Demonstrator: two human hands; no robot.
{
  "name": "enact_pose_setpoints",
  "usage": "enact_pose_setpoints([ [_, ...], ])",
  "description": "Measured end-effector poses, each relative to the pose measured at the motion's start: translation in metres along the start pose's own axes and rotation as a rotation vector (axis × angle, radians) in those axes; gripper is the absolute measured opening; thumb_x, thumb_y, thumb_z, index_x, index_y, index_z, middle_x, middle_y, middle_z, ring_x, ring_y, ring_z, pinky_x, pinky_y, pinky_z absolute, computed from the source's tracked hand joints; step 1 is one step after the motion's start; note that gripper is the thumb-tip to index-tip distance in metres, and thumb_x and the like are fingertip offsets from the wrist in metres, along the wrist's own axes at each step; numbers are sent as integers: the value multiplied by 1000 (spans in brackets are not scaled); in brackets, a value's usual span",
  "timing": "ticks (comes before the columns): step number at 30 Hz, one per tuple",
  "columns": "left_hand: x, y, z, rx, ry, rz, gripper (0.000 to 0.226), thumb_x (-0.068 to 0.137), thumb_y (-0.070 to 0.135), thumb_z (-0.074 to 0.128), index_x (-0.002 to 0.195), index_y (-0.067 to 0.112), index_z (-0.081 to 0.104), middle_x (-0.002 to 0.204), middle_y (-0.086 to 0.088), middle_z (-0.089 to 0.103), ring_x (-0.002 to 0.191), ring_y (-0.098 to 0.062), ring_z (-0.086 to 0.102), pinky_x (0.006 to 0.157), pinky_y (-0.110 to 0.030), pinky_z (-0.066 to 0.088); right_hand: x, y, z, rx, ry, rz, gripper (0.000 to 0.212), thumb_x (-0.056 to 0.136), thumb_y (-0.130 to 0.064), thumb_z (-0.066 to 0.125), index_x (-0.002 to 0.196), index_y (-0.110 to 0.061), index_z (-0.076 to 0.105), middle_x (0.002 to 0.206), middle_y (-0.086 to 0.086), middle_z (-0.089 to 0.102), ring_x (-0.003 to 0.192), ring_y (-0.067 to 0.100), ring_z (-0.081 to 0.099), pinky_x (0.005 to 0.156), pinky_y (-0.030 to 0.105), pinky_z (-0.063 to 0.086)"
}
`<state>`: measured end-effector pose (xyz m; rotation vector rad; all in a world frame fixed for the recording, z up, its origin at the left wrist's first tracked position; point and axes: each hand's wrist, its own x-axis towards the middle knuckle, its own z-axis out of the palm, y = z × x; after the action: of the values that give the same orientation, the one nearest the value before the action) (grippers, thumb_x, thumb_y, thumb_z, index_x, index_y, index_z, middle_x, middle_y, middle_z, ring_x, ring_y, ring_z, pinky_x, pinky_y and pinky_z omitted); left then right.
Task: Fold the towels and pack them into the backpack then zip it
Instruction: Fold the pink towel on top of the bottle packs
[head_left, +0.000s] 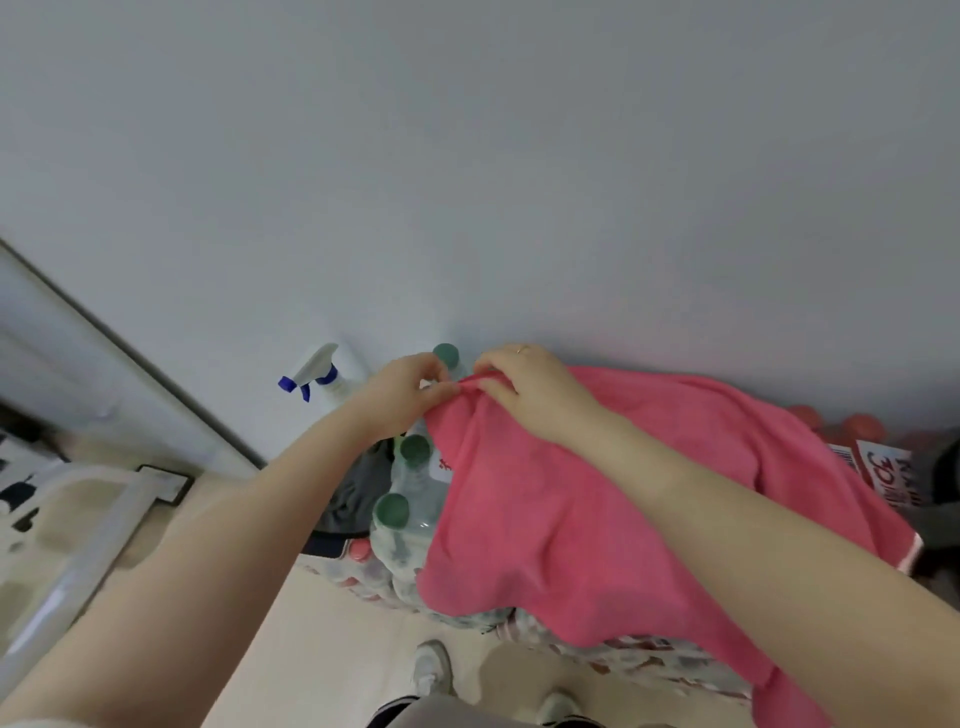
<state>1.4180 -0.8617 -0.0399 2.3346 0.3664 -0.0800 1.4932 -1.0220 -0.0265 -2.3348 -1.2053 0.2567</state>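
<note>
Both hands' fingers pinch one pink towel edge.

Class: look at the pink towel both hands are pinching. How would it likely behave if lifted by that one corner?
The pink towel is probably floppy: it drapes and creases over the bottles. Likely light, since the left hand and right hand hold it by fingertip pinches.

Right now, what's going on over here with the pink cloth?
A person is holding a pink towel up by one corner, pinching it with both the left hand and right hand. The rest drapes over packs of green-capped water bottles by the wall. It isn't folded yet, and I can't clearly pick out a backpack.
</note>
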Motion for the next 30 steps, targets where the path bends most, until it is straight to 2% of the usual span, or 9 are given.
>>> enact_pose_setpoints([
  [5, 6, 14, -18, -546, -13, -17, 17, 92, 17, 55, 75, 18, 52, 60, 4, 58, 55, -11, 49, 57, -24, 43, 26, -26, -12, 123, -45, 77, 31, 87, -25, 59, 117, -16, 60, 108, 4, 66, 92, 17, 57, 78, 26, 40],
  [8, 10, 16, -24, -908, 8, -128, 11, 94, 21, 50, 86, 16, 54, 63, 3, 56, 50, -5, 52, 49, -18, 46, 37, -26, -23, 122, -48, 93, 23, 87, -17, 59, 109, -11, 65, 95, 1, 65, 82, 10, 50, 70, 20, 35],
  [11, 9, 13, -23, -891, -240, -85, 26, 87, 29, 54, 106, 10, 56, 84, 1, 64, 70, -6, 64, 61, -17, 51, 41, -22, -29, 304, 90, 153, 8, 85, -11, 61, 90, -13, 67, 76, -9, 58, 70, 4, 51, 64, 16, 36],
  [13, 5, 10, -19, -778, -383, -65, 33, 80, 26, 61, 110, 12, 58, 98, -1, 67, 86, -11, 66, 73, -21, 55, 42, -20, -32, 448, 185, 205, 19, 85, -6, 60, 75, -22, 60, 64, -14, 53, 52, -6, 49, 56, 9, 35],
  [18, 1, 1, -19, -934, -349, -127, 15, 93, 19, 50, 103, 17, 61, 89, 3, 70, 75, -8, 68, 64, -21, 56, 47, -20, -34, 603, 328, 309, 31, 86, 0, 58, 66, -23, 54, 39, -13, 47, 31, -1, 36, 38, 12, 28],
  [22, -3, -18, -38, -877, -251, -69, 13, 92, 23, 51, 100, 17, 59, 89, 0, 66, 74, -11, 63, 67, -26, 54, 63, -31, -17, 580, 351, 324, 28, 87, -2, 57, 68, -23, 53, 50, 3, 49, 33, 0, 45, 43, 16, 38],
  [26, -9, -42, -57, -675, -17, -82, 10, 91, 29, 56, 92, 19, 57, 79, -2, 65, 65, -15, 61, 63, -29, 53, 85, -46, 11, 418, 382, 264, 17, 87, -6, 57, 77, -20, 58, 60, -10, 53, 46, -5, 50, 58, 22, 42],
  [27, -9, -50, -61, -631, 41, -97, 11, 90, 30, 57, 92, 19, 56, 81, -4, 65, 67, -18, 61, 67, -35, 52, 88, -49, 19, 348, 364, 237, 9, 87, -7, 57, 86, -14, 63, 67, -11, 56, 56, -5, 50, 65, 24, 41],
  [30, -4, -71, -60, -391, 106, -188, 27, 89, 27, 57, 112, 16, 50, 98, -7, 61, 87, -24, 59, 80, -40, 48, 84, -51, 40, 236, 241, 214, 32, 88, -6, 55, 121, -6, 55, 117, 6, 58, 97, 14, 58, 91, 26, 41],
])
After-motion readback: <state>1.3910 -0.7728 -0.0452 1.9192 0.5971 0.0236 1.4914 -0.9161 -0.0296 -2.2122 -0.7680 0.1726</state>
